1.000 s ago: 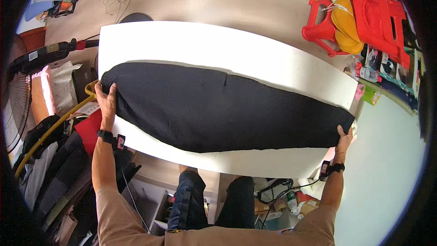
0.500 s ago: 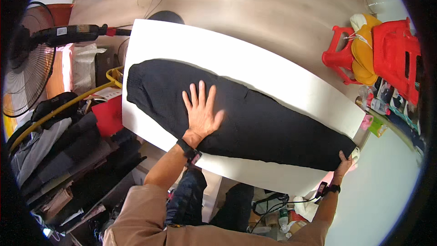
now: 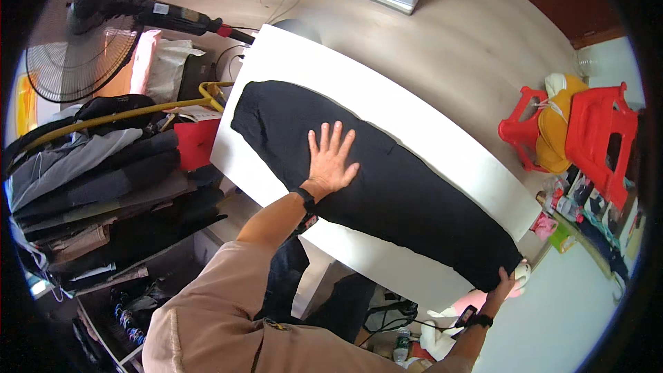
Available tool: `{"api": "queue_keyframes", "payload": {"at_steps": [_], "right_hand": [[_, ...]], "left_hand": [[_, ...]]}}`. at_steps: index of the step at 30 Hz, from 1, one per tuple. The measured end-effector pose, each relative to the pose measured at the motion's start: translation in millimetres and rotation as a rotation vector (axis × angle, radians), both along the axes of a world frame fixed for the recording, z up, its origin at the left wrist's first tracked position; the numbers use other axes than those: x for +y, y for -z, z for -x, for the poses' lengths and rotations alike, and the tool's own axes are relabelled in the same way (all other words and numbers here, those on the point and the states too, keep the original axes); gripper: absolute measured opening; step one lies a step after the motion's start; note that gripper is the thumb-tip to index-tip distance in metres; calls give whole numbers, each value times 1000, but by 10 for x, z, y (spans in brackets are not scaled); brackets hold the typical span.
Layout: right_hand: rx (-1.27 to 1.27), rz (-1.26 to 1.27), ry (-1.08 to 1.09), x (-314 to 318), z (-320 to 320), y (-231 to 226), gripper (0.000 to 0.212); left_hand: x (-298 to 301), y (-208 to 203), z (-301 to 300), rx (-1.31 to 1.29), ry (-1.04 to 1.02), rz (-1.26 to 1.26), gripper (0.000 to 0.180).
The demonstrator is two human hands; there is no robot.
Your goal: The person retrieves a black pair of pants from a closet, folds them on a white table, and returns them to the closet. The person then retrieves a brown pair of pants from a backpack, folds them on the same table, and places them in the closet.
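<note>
A pair of black trousers [image 3: 407, 193], folded lengthwise, lies flat along a white table [image 3: 442, 141]. Its gathered, elastic-looking waist end is at the far left, and the narrower leg end reaches the right edge. My left hand [image 3: 332, 160] rests palm down with fingers spread on the upper part of the fabric. At the leg end, my right hand [image 3: 505, 282] grips the hem at the table's near right corner, thumb on top and the other fingers mostly hidden.
A black fan [image 3: 86, 27] stands at the left, above a yellow-framed rack [image 3: 124, 117] hung with dark clothes. Red plastic stools [image 3: 597, 141] are at the right. Bottles and a cable [image 3: 414, 321] lie below the table's near edge.
The view has turned, so the table and trousers appear tilted more steeply down to the right. My left hand still lies flat on the cloth, and my right hand keeps hold of the hem.
</note>
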State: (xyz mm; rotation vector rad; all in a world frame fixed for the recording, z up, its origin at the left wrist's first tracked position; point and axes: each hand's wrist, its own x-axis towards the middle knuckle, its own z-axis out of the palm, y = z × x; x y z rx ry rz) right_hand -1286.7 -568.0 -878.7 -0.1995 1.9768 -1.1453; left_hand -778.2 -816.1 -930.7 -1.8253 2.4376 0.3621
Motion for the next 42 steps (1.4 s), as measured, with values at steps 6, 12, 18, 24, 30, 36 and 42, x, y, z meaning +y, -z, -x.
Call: {"api": "queue_keyframes", "payload": {"at_steps": [6,12,18,24,30,36,42], "right_hand": [[68,89,75,-492,-1074,-1065,53],[727,-167,-409,-1394,-3013,-1625,53],[201,251,-679,-2428,-5075,-937,27],[-369,302,-830,-2753,-5733,-551,59],[-330,166,-859,-2407,-5445,-529,47],[-310,100,-626,-1664,-4868,157,33],[-330,76,-511,-1553,-4632,59,34]], "left_hand": [[-12,-48,6,102,5,-25,78],[-165,-757,-122,804,-236,-426,76],[-484,-1435,-1030,1658,-540,-1159,60],[-881,-969,-1810,1482,-988,-894,13],[-1046,-966,-2104,1463,-943,-720,25],[-1185,-469,-2225,760,-701,-359,32],[-1122,-745,-2057,317,-425,158,57]]}}
